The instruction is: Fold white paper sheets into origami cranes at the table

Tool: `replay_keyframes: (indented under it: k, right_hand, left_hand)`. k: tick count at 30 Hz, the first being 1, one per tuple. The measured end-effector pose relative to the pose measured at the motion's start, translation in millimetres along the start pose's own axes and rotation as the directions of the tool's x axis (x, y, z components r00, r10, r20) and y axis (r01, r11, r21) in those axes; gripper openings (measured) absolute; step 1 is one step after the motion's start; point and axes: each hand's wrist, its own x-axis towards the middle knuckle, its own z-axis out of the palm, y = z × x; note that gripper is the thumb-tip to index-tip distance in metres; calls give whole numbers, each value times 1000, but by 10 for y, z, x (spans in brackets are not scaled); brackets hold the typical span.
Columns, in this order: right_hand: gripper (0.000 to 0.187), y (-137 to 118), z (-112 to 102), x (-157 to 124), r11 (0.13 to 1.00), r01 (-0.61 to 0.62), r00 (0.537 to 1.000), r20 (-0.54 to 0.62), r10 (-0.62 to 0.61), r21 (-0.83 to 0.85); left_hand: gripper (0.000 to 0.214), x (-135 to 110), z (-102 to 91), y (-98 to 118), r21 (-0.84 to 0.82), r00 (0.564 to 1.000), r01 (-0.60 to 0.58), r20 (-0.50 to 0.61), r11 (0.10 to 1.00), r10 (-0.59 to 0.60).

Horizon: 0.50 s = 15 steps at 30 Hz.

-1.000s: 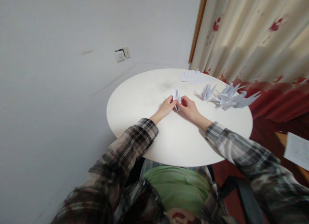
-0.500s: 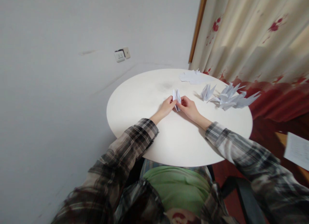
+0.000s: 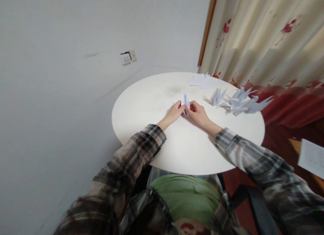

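Left grip and right grip both pinch the folded paper, which sits directly between them, neither clearly nearer, its long axis running away from the body over the bench; pointed paper figures stand rightward.

The folded piece and paper cranes are crisp, matt paper, standing out against the round tabletop, which looks smooth with a faint sheen. The wall is matt and scuffed, its socket plate smooth plastic. Curtain, plaid sleeves and green shirt are soft, matt cloth.
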Motion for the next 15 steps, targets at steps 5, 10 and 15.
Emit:
replay_keyframes:
  k: [5, 10, 15]
  right_hand:
    - [24, -18, -5, 0, 1000, -12, 1000, 1, 12, 1]
    - [23, -35, -9, 0, 1000, -6, 1000, -8, 6, -8]
    - [25, -32, -9, -3, 1000, -23, 1000, -1, 23, -15]
  left_hand:
    - [15, -2, -1, -4, -16, 1000, 9, 1, 1000, -9]
    - [14, -11, -6, 4, -34, 1000, 16, -14, 999, -17]
    - [12, -19, -5, 28, -28, 1000, 19, -11, 999, -20]
